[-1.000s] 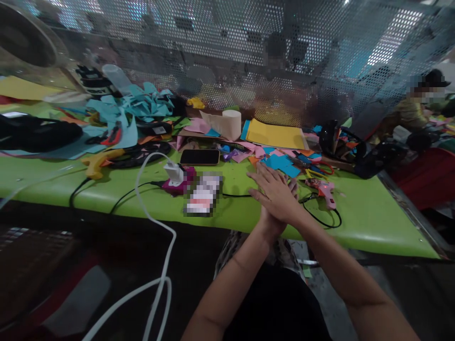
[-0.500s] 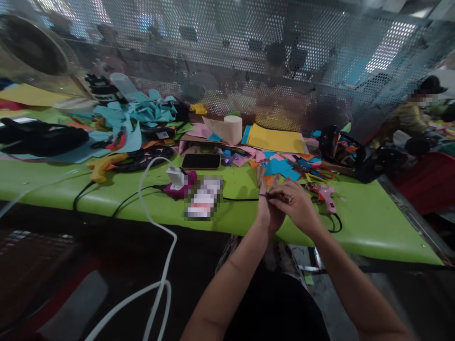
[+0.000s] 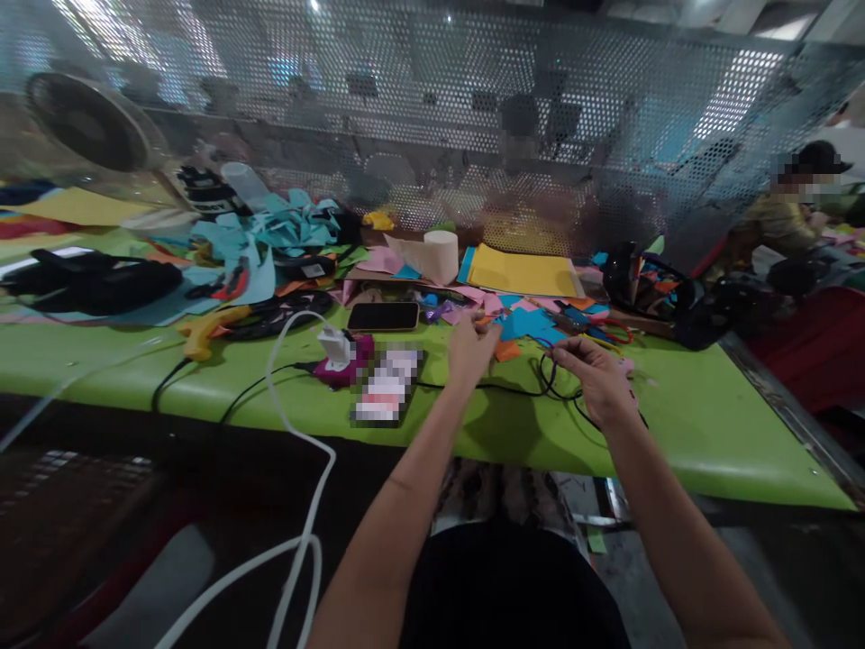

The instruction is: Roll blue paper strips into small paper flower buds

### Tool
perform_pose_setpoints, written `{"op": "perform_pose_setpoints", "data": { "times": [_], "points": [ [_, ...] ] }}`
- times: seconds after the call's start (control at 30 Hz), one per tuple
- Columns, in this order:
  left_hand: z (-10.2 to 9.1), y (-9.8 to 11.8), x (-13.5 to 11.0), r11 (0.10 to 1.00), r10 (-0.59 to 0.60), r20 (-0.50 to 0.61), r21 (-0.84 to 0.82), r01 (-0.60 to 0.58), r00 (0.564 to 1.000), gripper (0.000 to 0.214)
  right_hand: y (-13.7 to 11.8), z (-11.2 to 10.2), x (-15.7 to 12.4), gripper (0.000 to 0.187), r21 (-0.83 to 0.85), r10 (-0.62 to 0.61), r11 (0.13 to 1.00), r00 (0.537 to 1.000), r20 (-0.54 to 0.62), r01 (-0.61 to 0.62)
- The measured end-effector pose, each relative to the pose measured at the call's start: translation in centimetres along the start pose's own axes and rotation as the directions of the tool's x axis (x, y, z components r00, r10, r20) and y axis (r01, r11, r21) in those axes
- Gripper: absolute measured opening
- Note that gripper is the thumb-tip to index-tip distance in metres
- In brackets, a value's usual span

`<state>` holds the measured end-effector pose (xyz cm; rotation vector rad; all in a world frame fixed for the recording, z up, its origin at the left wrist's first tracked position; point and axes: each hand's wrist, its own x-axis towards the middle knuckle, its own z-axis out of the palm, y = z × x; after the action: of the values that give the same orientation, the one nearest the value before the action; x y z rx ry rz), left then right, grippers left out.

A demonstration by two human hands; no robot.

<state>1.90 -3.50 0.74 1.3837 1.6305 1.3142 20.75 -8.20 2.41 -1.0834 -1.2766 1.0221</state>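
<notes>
My right hand point(image 3: 598, 379) is over the right part of the green table, with thumb and fingertips pinched on a thin purple band point(image 3: 544, 343). My left hand point(image 3: 471, 350) hovers at the near side of the paper scraps, its fingers curled together; whatever is in them, if anything, I cannot make out. Blue paper pieces point(image 3: 531, 322) and an orange piece point(image 3: 505, 350) lie between and beyond the hands. A black cable point(image 3: 504, 388) runs below them and loops near my right fingers. Behind my right hand a pink glue gun point(image 3: 626, 366) is mostly hidden.
Left of my hands lie a phone with a lit screen point(image 3: 388, 388), a dark phone point(image 3: 383, 315) and a magenta power adapter point(image 3: 341, 361). A yellow glue gun point(image 3: 206, 333) sits farther left. Yellow sheets point(image 3: 523, 270) and a tape roll point(image 3: 441, 255) stand behind.
My hands, together before with the purple band at my left hand, have parted. The left moved left and forward; the right moved right, with the band in its fingers.
</notes>
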Motion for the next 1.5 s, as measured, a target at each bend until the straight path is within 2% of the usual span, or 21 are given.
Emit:
{"op": "perform_pose_setpoints", "data": {
  "times": [0.07, 0.1, 0.17, 0.3, 0.43, 0.53, 0.6, 0.73, 0.9, 1.03, 1.1, 1.17, 1.3, 1.5],
  "points": [
    [-0.3, -0.2, 1.3, 0.924, -0.037, 0.023, 0.381, 0.025, 0.999, 0.044, 0.2, 0.0, 0.4, 0.029, 0.018, 0.008, 1.0, 1.0, -0.007, -0.008],
    [-0.2, -0.3, 1.7, 0.864, -0.057, 0.036, 0.502, 0.032, 0.998, 0.048, 0.2, 0.0, 0.5, 0.03, 0.024, 0.012, 1.0, 1.0, -0.012, -0.012],
    [0.2, -0.5, 2.2, 0.766, -0.083, 0.067, 0.643, 0.02, 0.994, 0.057, 0.4, 0.1, 0.7, 0.031, 0.028, 0.024, 0.999, 1.0, -0.019, -0.023],
    [1.5, -1.2, 2.7, 0.671, -0.049, 0.126, 0.739, -0.061, 0.991, 0.059, 0.6, 0.2, 1.0, 0.033, 0.02, 0.031, 0.999, 0.999, -0.014, -0.031],
    [2.1, -1.5, 3.0, 0.683, -0.042, 0.113, 0.729, -0.054, 0.993, 0.04, 0.8, 0.1, 1.2, 0.032, 0.011, 0.027, 1.0, 1.0, -0.011, -0.027],
    [1.9, -1.4, 2.9, 0.702, -0.051, 0.09, 0.711, -0.029, 0.995, 0.037, 1.0, 0.2, 1.4, 0.032, 0.006, 0.02, 1.0, 1.0, -0.007, -0.02],
    [1.5, -1.3, 2.7, 0.758, -0.046, 0.075, 0.652, -0.014, 0.996, 0.037, 1.1, 0.4, 1.5, 0.033, 0.0, 0.011, 1.0, 1.0, -0.004, -0.011],
    [0.6, -0.8, 1.7, 0.945, 0.018, 0.087, 0.324, -0.045, 0.996, 0.035, 0.9, 0.9, 1.6, 0.032, -0.008, -0.02, 1.0, 1.0, 0.011, 0.021],
    [0.9, -0.6, -0.3, 0.99, 0.098, 0.13, 0.091, -0.11, 0.987, 0.027, 0.3, 1.6, 1.4, 0.025, -0.013, -0.067, 0.998, 0.997, 0.033, 0.068],
    [2.2, -0.9, -1.9, 0.972, 0.141, 0.145, -0.208, -0.109, 0.979, 0.016, -0.1, 2.0, 1.1, 0.02, -0.069, -0.127, 0.989, 0.991, 0.052, 0.131],
    [2.8, -1.0, -2.5, 0.912, 0.138, 0.174, -0.407, -0.057, 0.975, 0.018, -0.3, 2.1, 0.8, 0.018, -0.11, -0.164, 0.979, 0.985, 0.055, 0.169],
    [3.2, -1.1, -3.1, 0.852, 0.152, 0.199, -0.523, -0.027, 0.968, 0.021, -0.6, 2.2, 0.5, 0.015, -0.167, -0.219, 0.96, 0.974, 0.06, 0.226],
    [3.1, -1.0, -4.1, 0.818, 0.213, 0.224, -0.574, -0.048, 0.951, 0.021, -0.9, 2.1, -0.1, 0.011, -0.306, -0.332, 0.891, 0.941, 0.065, 0.336],
    [2.2, 0.1, -5.2, 0.824, 0.135, 0.27, -0.566, 0.044, 0.953, 0.015, -0.7, 2.1, -0.4, 0.008, -0.42, -0.416, 0.811, 0.906, 0.076, 0.408]
  ]
}}
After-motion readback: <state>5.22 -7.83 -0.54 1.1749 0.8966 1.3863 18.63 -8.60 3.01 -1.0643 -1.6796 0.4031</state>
